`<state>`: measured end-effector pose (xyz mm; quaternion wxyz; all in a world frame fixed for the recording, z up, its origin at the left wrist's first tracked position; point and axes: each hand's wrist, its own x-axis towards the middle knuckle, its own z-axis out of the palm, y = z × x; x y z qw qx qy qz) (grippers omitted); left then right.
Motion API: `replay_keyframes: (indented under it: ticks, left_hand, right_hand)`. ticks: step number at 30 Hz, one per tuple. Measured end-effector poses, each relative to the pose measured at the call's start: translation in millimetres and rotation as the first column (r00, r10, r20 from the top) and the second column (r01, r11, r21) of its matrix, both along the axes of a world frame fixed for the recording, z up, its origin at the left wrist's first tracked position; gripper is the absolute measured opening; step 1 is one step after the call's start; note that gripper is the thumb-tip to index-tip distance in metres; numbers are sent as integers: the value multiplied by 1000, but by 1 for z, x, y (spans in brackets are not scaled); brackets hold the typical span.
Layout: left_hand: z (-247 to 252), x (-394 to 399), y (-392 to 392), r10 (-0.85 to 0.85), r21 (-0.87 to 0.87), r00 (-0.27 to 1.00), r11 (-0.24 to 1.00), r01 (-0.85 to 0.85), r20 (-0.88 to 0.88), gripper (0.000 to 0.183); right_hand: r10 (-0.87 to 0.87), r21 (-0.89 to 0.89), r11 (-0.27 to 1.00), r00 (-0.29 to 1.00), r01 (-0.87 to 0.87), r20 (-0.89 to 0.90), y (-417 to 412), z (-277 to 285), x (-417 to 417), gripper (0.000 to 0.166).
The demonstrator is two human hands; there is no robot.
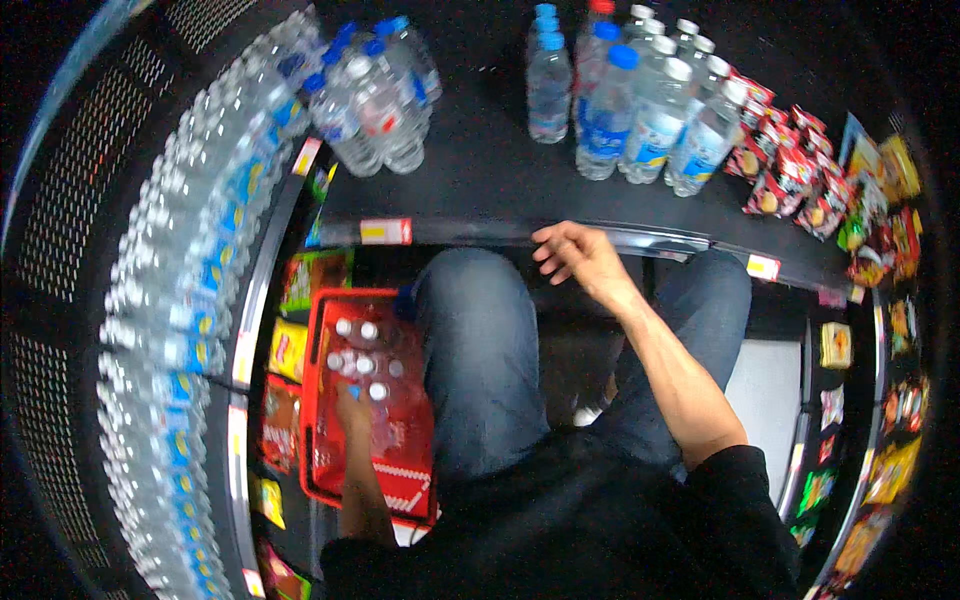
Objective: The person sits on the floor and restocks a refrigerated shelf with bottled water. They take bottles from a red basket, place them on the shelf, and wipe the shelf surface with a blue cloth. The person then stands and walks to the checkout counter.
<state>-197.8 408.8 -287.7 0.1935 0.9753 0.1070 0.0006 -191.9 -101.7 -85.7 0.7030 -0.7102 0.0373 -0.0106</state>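
At my left, a red shopping basket point(360, 293) holds several plastic bottles with white caps point(364, 365). My left hand point(352, 405) reaches down into it, its fingers around the blue cap point(355, 391) of one bottle; most of that bottle is hidden, and the picture is blurred there. My right hand point(574, 256) hangs over the front edge of a black shelf point(480, 199), between my knees. Its fingers are loosely curled and apart, with nothing in them. Beyond it on the shelf stand clear bottles with white caps point(652, 142) and blue-capped bottles point(604, 142).
Clustered bottles point(390, 120) stand at the shelf's left. A long row of water bottles point(187, 300) lines the left side shelf. Red snack packets point(784, 180) lie at the right. Price tags point(386, 232) run along the shelf edge, close to my knees point(480, 337).
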Motion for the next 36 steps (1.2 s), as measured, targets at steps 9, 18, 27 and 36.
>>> replay_keyframes:
  ticks: [9,18,27,36]
  left_hand:
    - [85,-18,22,53,-123,975,992,-27,214,31]
    - [255,5,-36,-21,-283,802,930,235,597,24]
    - [364,75,-217,-116,-569,741,566,596,661,20]
    - [357,140,-378,-397,-534,678,420,733,619,20]
  right_hand:
    - [-52,42,998,998,50,30,-5,8,-5,24]
    - [-38,41,999,994,34,103,-3,25,-10,24]
    - [-118,73,991,987,110,110,-19,29,-11,27]
    - [-270,83,962,954,261,132,-32,28,-5,30]
